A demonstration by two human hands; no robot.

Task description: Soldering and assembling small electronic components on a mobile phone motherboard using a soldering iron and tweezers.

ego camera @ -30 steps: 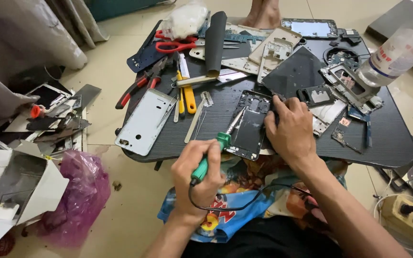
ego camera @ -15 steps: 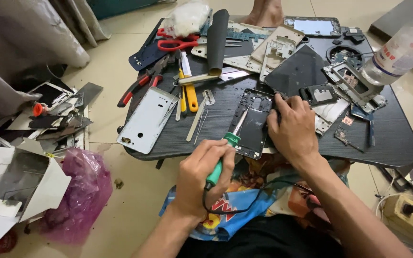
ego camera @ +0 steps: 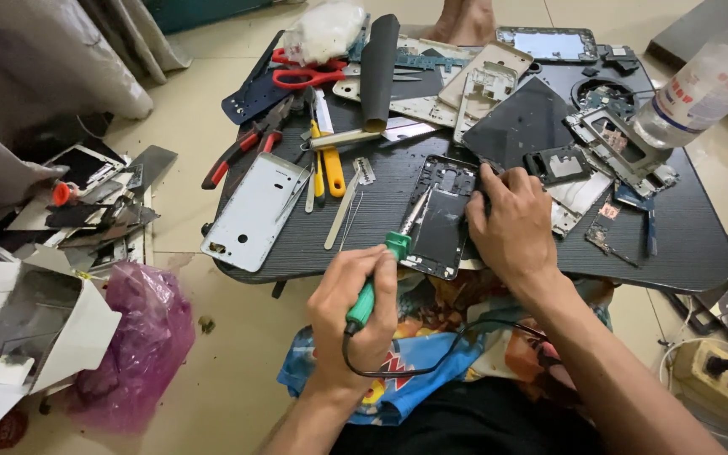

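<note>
Dark table point(ego camera: 381, 227) | left hand point(ego camera: 355, 316) grips soldering iron point(ego camera: 381, 274) | right hand point(ego camera: 511, 223) presses phone frame point(ego camera: 440, 219) between hands

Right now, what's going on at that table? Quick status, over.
Left hand grips green soldering iron, tip on opened phone frame. Right hand steadies the frame. Tweezers, loose parts crowd the black table.

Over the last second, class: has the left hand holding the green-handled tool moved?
Yes. The left hand with the green-handled tool has shifted rightward, toward the dark phone frame on the table.
</note>
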